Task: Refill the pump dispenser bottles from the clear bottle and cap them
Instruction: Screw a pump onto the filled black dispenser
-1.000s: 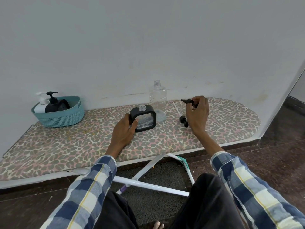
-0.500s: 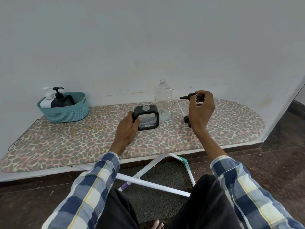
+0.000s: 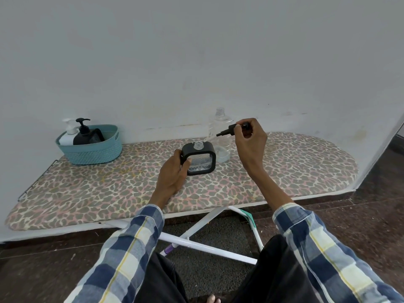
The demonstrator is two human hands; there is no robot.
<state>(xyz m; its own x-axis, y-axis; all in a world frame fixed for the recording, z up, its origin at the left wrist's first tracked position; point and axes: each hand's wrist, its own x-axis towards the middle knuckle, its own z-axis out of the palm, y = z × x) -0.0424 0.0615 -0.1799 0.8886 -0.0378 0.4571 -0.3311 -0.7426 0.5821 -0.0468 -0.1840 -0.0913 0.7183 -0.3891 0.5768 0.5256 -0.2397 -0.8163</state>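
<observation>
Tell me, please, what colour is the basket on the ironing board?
The basket is teal, with a woven texture. The head view shows it at the board's left end.

board [image 3: 306, 162] right bare, basket [image 3: 91, 149] blocks left

Long sleeves [image 3: 135, 248] in a checked weave of navy, pale blue and cream, crossed by thin yellow lines; cuffs buttoned close at both wrists, edges cream; black trousers [image 3: 282, 270] over both legs; left hand [image 3: 173, 173] and right hand [image 3: 251, 138] bare, no rings, no watch.
</observation>
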